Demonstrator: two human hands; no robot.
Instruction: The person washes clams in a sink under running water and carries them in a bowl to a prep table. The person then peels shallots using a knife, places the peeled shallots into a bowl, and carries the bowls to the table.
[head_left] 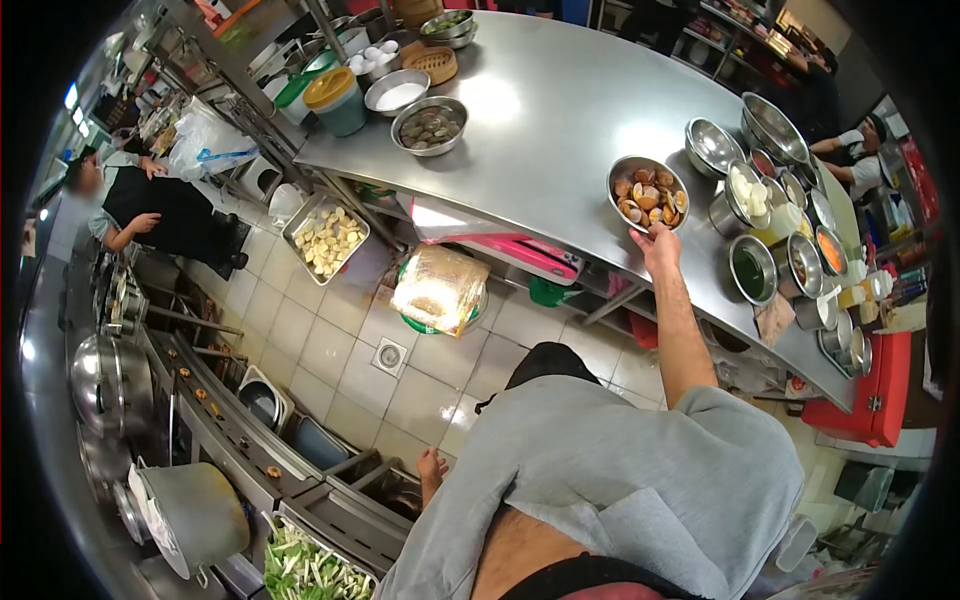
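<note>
Near the front edge of the steel counter (560,120), it's the right hand (657,243) on the metal bowl (618,178), pinching its near rim, and what a heap of brown-shelled clams (652,198) just beyond those fingertips! How the fingers sit under that rim is hard to make out, and whether the bowl's base touches the counter, I cannot tell. Down low, well apart from it, comes the left hand (430,468), small, fingers loosely bent, its grip impossible to read, most of its arm lost behind the grey shirt (620,450); below, chopped greens (315,565), cut off by the bottom edge
</note>
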